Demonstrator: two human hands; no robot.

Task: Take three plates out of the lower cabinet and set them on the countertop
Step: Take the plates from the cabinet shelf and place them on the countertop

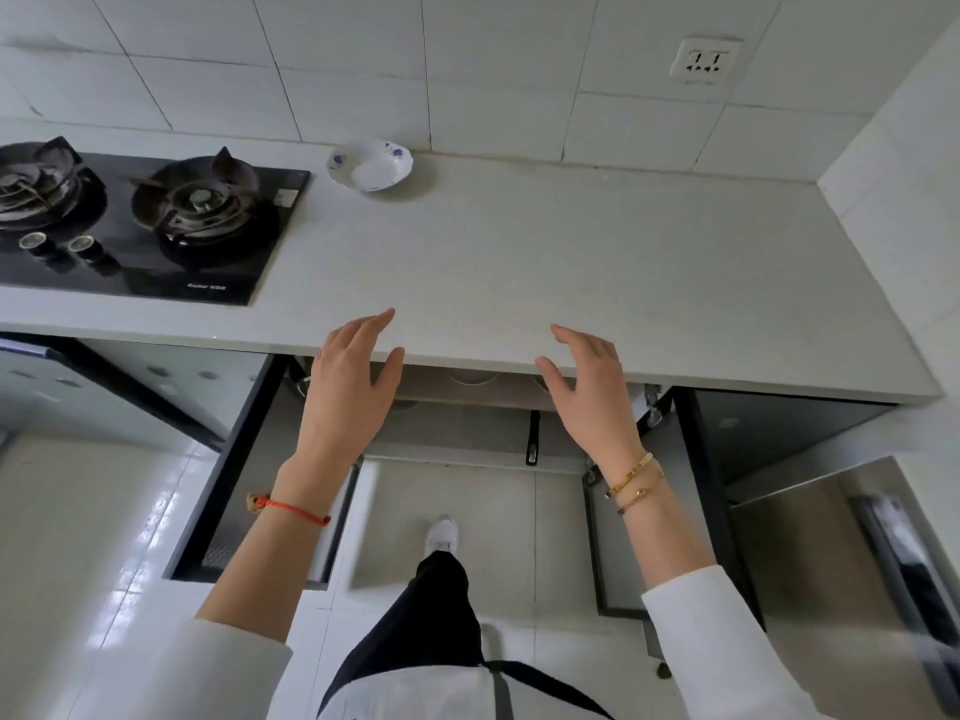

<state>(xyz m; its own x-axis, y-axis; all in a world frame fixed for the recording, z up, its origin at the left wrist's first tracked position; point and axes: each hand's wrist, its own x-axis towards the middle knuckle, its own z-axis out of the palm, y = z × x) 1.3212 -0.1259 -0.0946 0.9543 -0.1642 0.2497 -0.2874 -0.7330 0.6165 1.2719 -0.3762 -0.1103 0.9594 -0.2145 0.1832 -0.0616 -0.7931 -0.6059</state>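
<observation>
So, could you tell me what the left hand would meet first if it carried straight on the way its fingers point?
Probably nothing soon: the left hand points up-right over bare countertop; the plate lies near that line, though depth is unclear.

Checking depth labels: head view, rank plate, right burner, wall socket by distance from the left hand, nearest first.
From the left hand at the counter edge:
1. Right burner, up and to its left on the hob.
2. Plate, straight back by the wall; close to the burner, but slightly farther.
3. Wall socket, far right on the tiles.
</observation>
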